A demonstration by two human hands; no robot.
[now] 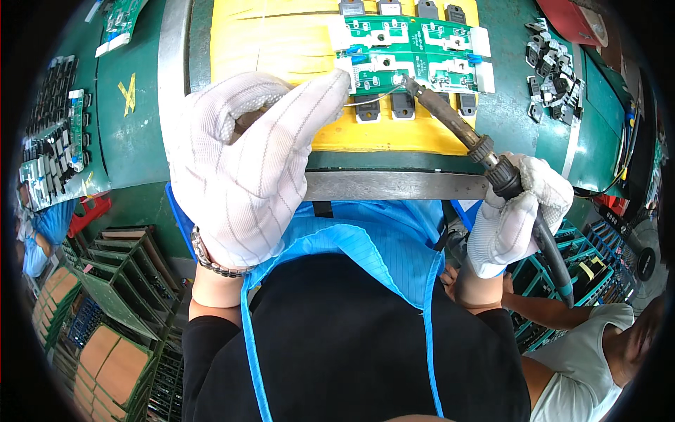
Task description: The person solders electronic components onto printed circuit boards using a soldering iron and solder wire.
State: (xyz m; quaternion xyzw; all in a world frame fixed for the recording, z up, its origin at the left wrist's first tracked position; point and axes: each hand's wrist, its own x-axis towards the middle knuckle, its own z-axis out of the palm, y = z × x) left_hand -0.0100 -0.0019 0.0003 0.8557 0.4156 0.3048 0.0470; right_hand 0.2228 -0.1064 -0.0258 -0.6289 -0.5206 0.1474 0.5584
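My left hand (242, 165), in a white striped glove, pinches a thin solder wire (371, 100) between thumb and forefinger at the left end of a green circuit board (415, 41). My right hand (519, 214), also gloved, grips a soldering iron (453, 121) by its dark handle. The iron's tip meets the wire's end at the near edge of the board. White connectors and small blue parts sit on the board. Black flat components (402, 105) stick out from its near and far edges. Beneath it lies a yellow pad (274, 39).
Loose black components (555, 70) are heaped right of the pad. Rows of similar parts (53, 155) and another green board (121, 24) lie on the left. A metal strip (394, 186) edges the bench. Racks (130, 271) stand below left; another person (583, 352) is close at the lower right.
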